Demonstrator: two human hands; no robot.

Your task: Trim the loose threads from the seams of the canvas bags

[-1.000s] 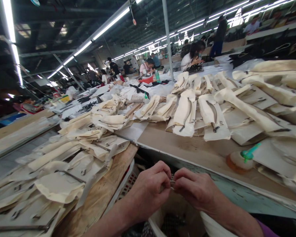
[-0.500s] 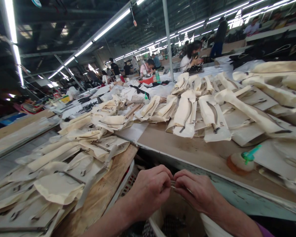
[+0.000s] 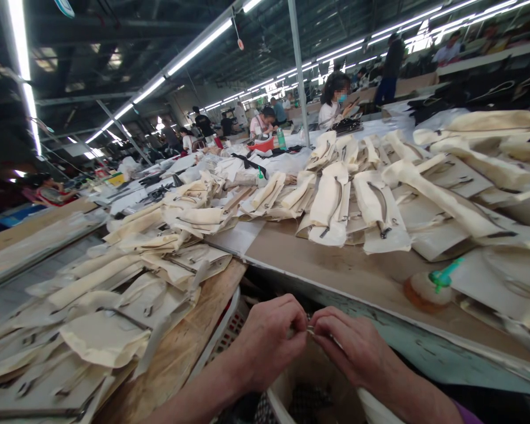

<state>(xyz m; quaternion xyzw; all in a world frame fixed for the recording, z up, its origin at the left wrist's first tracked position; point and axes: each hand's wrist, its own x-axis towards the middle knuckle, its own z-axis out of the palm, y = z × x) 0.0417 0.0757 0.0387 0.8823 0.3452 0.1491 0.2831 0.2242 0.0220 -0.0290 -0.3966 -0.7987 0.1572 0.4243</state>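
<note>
My left hand (image 3: 271, 341) and my right hand (image 3: 353, 344) meet close together low in the view. Both are closed, pinching the top rim of a cream bag-like fabric piece (image 3: 331, 377) between fingertips. The piece hangs with its mouth towards me, and a dark checked patch (image 3: 307, 397) shows inside. What exactly lies between the fingertips is partly hidden by the knuckles. Just beyond my hands runs the edge of a table (image 3: 327, 253) covered in brown board.
A squat bottle with a green nozzle (image 3: 428, 288) stands at the right. Cream pieces with dark zips (image 3: 335, 203) cover the table, and more cream pieces (image 3: 106, 338) lie on the left. A white basket (image 3: 229, 330) sits below the table edge. Co-workers (image 3: 333, 103) sit farther back.
My hands keep their pinch on the fabric rim, with only slight finger movement. In the background, a seated co-worker's head has turned slightly.
</note>
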